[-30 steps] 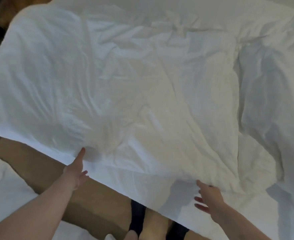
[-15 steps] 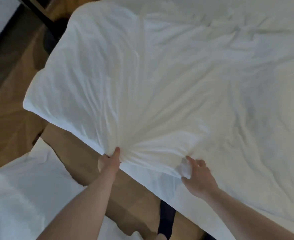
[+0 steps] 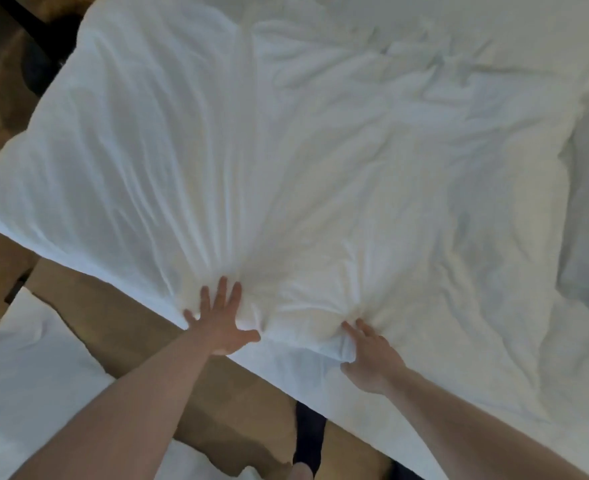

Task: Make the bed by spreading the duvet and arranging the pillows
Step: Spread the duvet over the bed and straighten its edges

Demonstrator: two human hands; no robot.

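Half a second back, both hands pinched the near edge of the rumpled white cotton duvet (image 3: pixel 303 161); since then the left hand (image 3: pixel 222 322) has let go and now lies flat on the cloth, fingers straight and fanned, thumb out to the side. Its partner, the right hand (image 3: pixel 372 358), keeps a bunched fold of the hem pinched between thumb and curled fingers. Both bare forearms reach forward from the bottom of the view, close together. Creases fan out from the hands across the duvet, which covers most of the bed and overhangs the brown wooden floor (image 3: pixel 123 320). Spreading looks well along, though wrinkles remain toward the right. A soft white pillow (image 3: pixel 26 386) lies on the floor at the left, so arranging pillows seems untouched.
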